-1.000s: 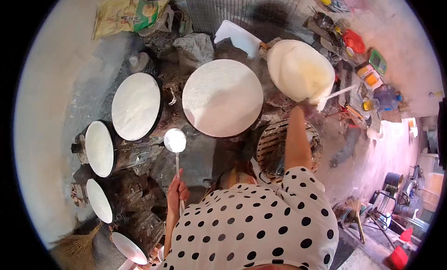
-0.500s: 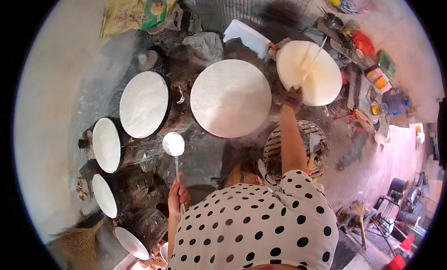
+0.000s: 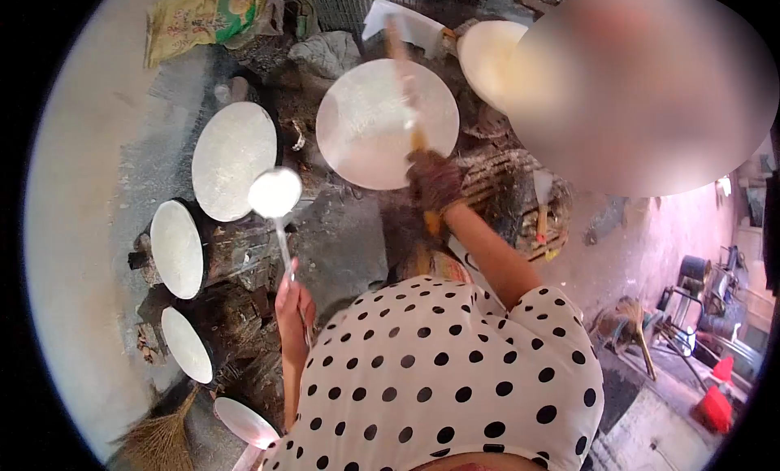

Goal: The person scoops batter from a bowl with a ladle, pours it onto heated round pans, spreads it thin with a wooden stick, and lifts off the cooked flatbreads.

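Note:
My left hand (image 3: 294, 304) is closed around the handle of a ladle (image 3: 275, 192) whose round bowl, filled with something white, is held up near a round white-topped griddle (image 3: 231, 162). On my right hand (image 3: 435, 181) is a dark glove, and its fingers are wrapped round a long wooden stick (image 3: 396, 44), smeared by motion. The stick reaches across the middle griddle (image 3: 349, 121), which has a pale, whitish surface. Whether stick and griddle touch, I cannot tell.
More round white tops (image 3: 176, 249) curve down the left side. At the right, a round pan (image 3: 491, 52) with yellowish contents is partly covered by a blurred patch. A scraper (image 3: 543, 191) lies on a slatted round stand. A straw broom (image 3: 158, 434) and a printed sack (image 3: 203, 20) are leftward.
My right hand has moved left from the yellowish pan to the middle griddle and now holds the wooden stick. The ladle in my left hand has risen and shifted slightly left.

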`<move>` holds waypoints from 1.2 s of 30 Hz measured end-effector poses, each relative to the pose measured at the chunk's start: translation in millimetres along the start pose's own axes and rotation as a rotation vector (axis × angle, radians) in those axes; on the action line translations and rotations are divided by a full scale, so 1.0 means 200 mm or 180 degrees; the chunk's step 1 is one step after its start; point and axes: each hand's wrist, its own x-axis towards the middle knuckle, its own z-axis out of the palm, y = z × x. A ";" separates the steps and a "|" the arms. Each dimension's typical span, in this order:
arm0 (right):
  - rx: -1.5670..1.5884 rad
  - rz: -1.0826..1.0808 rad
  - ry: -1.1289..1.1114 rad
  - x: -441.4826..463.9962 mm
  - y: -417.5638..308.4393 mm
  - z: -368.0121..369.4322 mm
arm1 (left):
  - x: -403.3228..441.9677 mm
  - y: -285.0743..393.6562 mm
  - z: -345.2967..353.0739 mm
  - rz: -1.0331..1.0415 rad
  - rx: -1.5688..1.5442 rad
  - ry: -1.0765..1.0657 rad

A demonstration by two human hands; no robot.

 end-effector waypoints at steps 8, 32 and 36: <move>0.0243 -0.0453 -0.2661 -0.36 -0.70 -0.01 | 0.28 -0.19 0.20 -0.0363 0.1002 -0.0906; 0.0324 0.1627 -0.0810 -0.30 -0.18 0.23 | -0.22 -0.32 -0.38 -0.0335 -0.1741 0.0673; 0.1422 0.1578 -0.1744 -0.23 -0.55 0.66 | -0.45 -0.39 -0.70 0.0012 -0.1942 0.1005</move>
